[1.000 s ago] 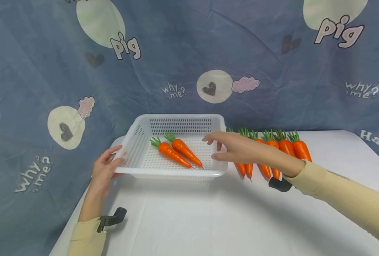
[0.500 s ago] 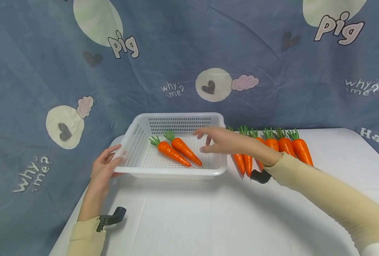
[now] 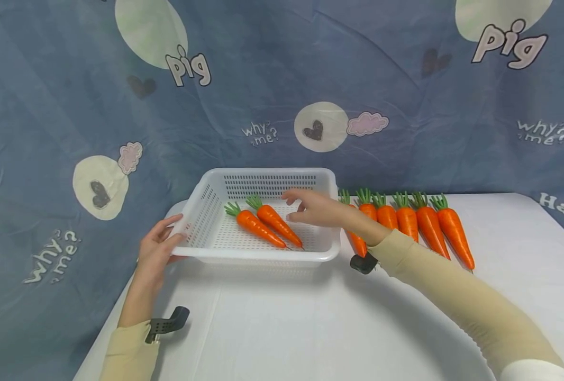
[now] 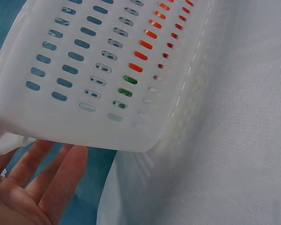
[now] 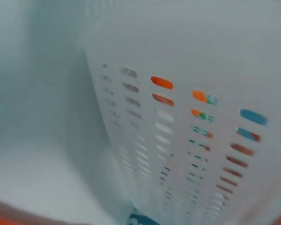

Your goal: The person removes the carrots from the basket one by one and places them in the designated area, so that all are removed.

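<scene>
A white perforated plastic basket (image 3: 267,255) stands on the table, with two orange carrots (image 3: 258,228) slanting side by side inside it. At the basket's left end, my left hand (image 3: 154,253) grips the rim, thumb above and fingers beneath. The left wrist view has that hand (image 4: 42,187) under the basket's corner, and orange and green show through the wall slots. My right hand (image 3: 317,207) hovers over the basket's right part, fingers loosely bent with nothing between them. In the right wrist view the basket wall (image 5: 178,47) fills most of the picture.
Several carrots (image 3: 431,227) with green tops lie in a row on the white table (image 3: 272,328), just right of the basket; my right forearm crosses in front of some. A blue printed cloth (image 3: 244,79) hangs behind the table.
My right hand has moved left, further over the basket, and its forearm now uncovers more of the carrots at the row's right end. The left hand and the basket stay put.
</scene>
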Available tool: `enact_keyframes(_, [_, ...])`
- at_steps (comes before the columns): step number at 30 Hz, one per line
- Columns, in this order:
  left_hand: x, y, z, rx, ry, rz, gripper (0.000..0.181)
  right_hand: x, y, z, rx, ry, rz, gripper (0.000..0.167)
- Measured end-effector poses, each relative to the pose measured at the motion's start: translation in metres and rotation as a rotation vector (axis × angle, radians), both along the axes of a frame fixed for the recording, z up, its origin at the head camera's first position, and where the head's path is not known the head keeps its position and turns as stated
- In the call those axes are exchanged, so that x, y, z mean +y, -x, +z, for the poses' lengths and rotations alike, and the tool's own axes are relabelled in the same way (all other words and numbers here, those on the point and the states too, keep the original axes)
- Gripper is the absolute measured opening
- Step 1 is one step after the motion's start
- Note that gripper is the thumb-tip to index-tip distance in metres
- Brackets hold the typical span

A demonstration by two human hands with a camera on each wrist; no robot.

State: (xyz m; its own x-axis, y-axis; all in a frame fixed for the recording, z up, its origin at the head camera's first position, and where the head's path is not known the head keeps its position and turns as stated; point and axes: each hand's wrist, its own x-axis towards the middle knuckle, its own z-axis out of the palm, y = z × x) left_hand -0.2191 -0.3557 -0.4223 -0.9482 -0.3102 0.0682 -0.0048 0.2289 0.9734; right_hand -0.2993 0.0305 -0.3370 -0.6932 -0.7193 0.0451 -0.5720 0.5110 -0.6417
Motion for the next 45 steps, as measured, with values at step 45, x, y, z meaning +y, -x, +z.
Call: enact_keyframes(45, [0.031, -0.024, 0.038, -0.065, 0.023, 0.044, 0.050, -0.041, 0.020, -0.028, -0.325, -0.206, -0.041, 0.079])
